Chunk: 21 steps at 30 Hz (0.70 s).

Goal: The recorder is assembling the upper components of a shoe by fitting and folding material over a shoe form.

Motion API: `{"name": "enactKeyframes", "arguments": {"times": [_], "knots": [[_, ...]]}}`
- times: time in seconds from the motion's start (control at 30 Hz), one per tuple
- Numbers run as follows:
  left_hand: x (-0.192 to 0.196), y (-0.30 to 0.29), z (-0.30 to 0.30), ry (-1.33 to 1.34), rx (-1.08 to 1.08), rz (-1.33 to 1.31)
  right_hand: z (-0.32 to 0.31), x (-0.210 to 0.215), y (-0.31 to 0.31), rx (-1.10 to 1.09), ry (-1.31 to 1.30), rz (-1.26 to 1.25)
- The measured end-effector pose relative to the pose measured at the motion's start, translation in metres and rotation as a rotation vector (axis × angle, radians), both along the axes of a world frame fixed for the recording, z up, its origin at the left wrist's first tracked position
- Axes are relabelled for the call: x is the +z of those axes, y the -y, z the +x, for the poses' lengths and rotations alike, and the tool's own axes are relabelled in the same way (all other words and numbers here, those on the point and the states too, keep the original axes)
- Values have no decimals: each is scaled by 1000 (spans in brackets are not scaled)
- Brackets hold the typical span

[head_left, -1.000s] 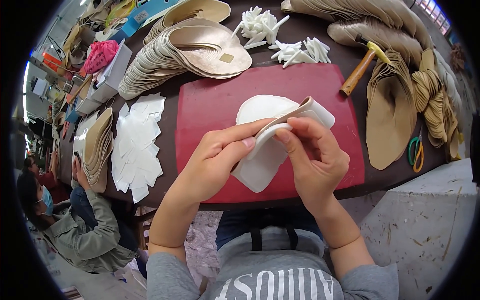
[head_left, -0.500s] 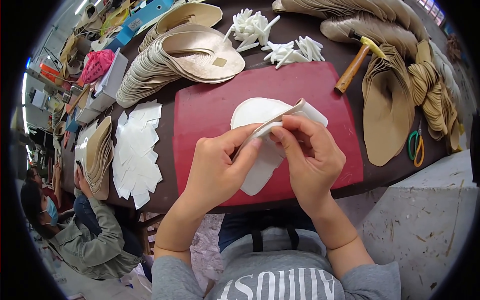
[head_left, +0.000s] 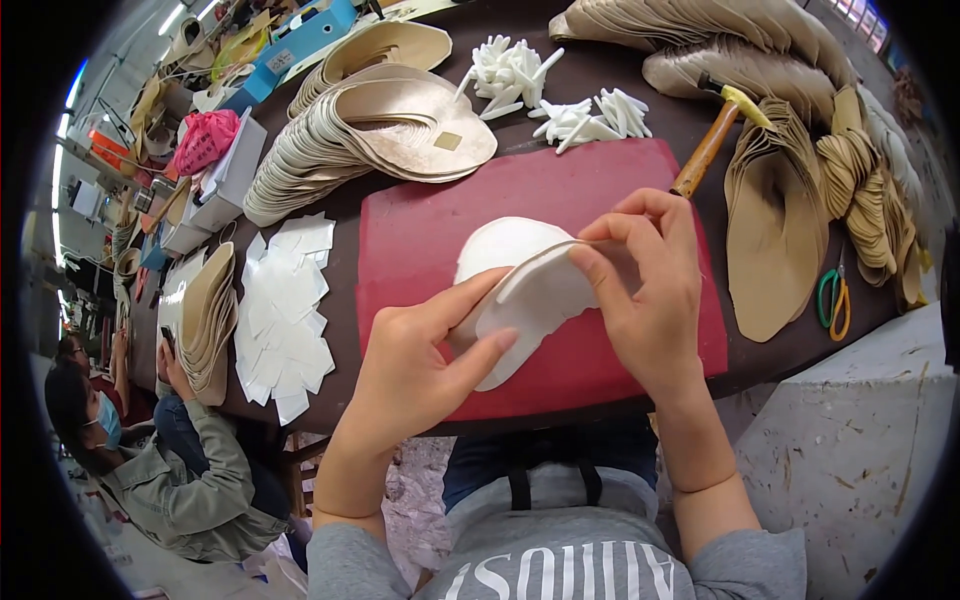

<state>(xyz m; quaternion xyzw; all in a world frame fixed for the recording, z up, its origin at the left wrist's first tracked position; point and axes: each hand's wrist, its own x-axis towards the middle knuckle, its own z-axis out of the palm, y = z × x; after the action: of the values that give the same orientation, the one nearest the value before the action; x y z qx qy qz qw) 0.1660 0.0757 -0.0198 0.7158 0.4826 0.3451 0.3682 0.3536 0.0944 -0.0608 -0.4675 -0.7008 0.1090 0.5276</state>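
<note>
Between my hands is a pale, flexible insole-shaped piece (head_left: 545,298), bent into a curve. My left hand (head_left: 405,350) is closed on its left side, thumb on the near face and fingers behind. At the upper right edge my right hand (head_left: 655,300) pinches it between thumb and fingertips. A slim white strip (head_left: 530,272) runs along its upper left part. Behind and beneath it a white rounded piece (head_left: 495,245) lies on the red mat (head_left: 410,215); its far end is partly hidden by the held piece.
Beyond the mat are white stick-like pieces (head_left: 505,75) and fanned insole-shaped sheets (head_left: 340,150). To the left lie white cut sheets (head_left: 285,320). At right are a hammer (head_left: 708,150), brown stacked pieces (head_left: 770,220) and scissors (head_left: 832,300). A masked person (head_left: 190,470) sits at far left.
My right hand has moved up and right along the edge, its fingers opening wider from the strip. The held piece has turned its pale face more toward me.
</note>
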Motion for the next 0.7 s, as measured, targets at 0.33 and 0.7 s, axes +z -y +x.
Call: {"name": "enactKeyframes", "arguments": {"times": [0.33, 0.7], "knots": [[1, 8, 0, 207, 86, -72, -13, -4, 1, -72, 333, 525], [-4, 11, 8, 225, 67, -64, -13, -11, 1, -68, 223, 492]]}}
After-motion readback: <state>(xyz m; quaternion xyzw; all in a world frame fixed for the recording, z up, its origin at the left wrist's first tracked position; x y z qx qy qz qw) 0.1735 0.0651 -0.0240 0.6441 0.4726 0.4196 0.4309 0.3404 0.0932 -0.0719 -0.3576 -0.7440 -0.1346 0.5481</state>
